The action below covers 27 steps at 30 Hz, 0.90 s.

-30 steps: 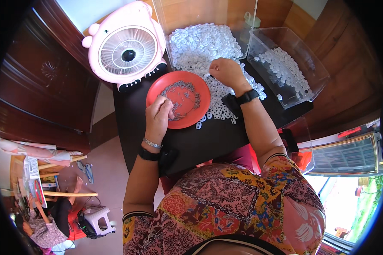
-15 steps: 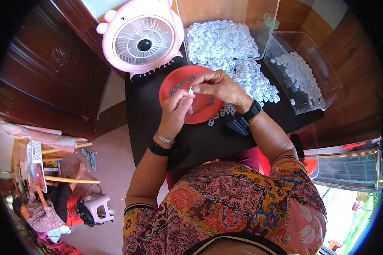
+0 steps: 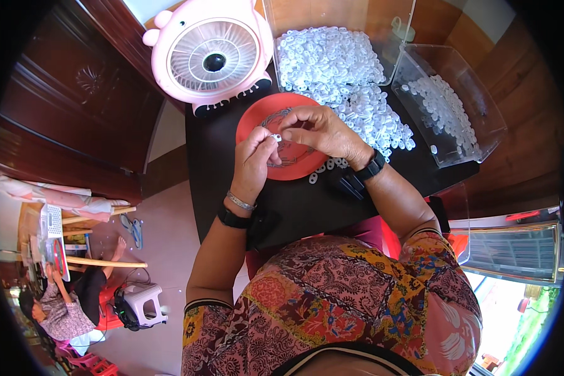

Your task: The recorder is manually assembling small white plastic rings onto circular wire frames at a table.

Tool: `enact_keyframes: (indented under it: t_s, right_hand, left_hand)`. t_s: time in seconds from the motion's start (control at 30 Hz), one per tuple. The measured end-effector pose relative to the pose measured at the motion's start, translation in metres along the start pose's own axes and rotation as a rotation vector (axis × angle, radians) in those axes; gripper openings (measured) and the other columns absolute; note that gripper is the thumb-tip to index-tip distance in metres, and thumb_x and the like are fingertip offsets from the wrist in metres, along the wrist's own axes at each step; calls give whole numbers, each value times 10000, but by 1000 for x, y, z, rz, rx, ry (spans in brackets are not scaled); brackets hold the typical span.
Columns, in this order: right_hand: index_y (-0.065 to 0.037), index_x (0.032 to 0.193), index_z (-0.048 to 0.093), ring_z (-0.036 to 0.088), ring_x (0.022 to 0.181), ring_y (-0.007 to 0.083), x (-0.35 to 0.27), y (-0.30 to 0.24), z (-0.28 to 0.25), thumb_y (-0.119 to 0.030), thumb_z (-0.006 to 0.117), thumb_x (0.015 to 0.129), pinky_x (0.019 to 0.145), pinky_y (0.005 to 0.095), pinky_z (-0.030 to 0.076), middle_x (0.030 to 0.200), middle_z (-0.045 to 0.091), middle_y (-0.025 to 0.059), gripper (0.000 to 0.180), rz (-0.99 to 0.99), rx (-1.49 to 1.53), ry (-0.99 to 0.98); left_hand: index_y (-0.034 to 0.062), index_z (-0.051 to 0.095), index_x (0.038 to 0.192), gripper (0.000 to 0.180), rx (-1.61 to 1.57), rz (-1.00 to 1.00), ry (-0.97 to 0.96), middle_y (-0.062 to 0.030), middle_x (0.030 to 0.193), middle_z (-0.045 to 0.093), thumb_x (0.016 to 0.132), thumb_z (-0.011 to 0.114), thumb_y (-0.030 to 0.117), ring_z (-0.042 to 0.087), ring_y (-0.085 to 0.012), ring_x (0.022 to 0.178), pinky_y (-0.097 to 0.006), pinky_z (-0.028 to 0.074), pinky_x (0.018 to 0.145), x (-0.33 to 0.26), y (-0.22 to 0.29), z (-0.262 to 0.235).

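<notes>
Now I've got the left hand pinched on one small white piece, thumb and forefinger firmly together, the piece poking up out of the grip with its dark hole showing. And the right hand, over the white pieces a second ago, has come across to meet it! Its forefinger is bent in an arch, thumb and fingertip nearly together just beside the piece; whether anything tiny sits between them, I can't tell from up here. I read that as the piece being left to the left hand's grip, with the right free for fine work on it.

Moving outward, both hands hang over the red plate, where thin grey pins lie scattered. Beyond it, a heap of loose white pieces spreads over the dark table from a clear box, with a second clear box to the right holding more. Over on the left, the pink fan stands behind the plate.
</notes>
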State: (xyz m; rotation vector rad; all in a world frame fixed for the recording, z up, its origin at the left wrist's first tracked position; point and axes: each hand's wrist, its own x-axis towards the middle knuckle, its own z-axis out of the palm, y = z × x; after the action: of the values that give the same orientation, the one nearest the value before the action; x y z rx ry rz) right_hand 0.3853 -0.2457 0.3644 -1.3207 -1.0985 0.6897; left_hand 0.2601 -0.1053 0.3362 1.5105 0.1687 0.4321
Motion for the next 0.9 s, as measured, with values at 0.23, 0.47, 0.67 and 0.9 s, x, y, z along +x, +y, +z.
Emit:
enact_keyframes:
  t_s: [0.23, 0.47, 0.67, 0.9]
  right_hand:
    - [3, 882, 631, 558, 795, 71, 0, 4, 2, -31, 642, 833, 735, 237, 464, 827, 628, 14, 61, -70, -94, -25]
    - [-1, 855, 617, 548, 740, 74, -2, -1, 1, -54, 655, 792, 693, 245, 455, 770, 611, 17, 90, 62, -271, -16]
    - [-2, 865, 612, 533, 737, 55, -1, 4, 0, -43, 637, 827, 671, 241, 450, 768, 608, -3, 60, 37, -184, -17]
    - [-34, 848, 664, 631, 712, 193, -1, 3, -29, -108, 651, 791, 654, 296, 487, 782, 650, 88, 95, -106, -739, 188]
  left_hand:
    - [23, 515, 759, 191, 74, 49, -80, -28, 635, 530, 901, 486, 147, 518, -96, 580, -224, 420, 563, -1, 0, 0]
    - [10, 525, 769, 183, 125, 60, -76, -23, 610, 529, 904, 494, 130, 494, -84, 561, -227, 402, 537, -2, -1, 3]
    - [12, 536, 792, 179, 106, 28, -147, -22, 629, 538, 905, 498, 145, 501, -89, 567, -234, 404, 538, 0, -1, 0]
    - [17, 541, 781, 173, 47, -31, -99, -19, 618, 539, 897, 500, 138, 521, -90, 563, -225, 418, 537, 3, -3, -3]
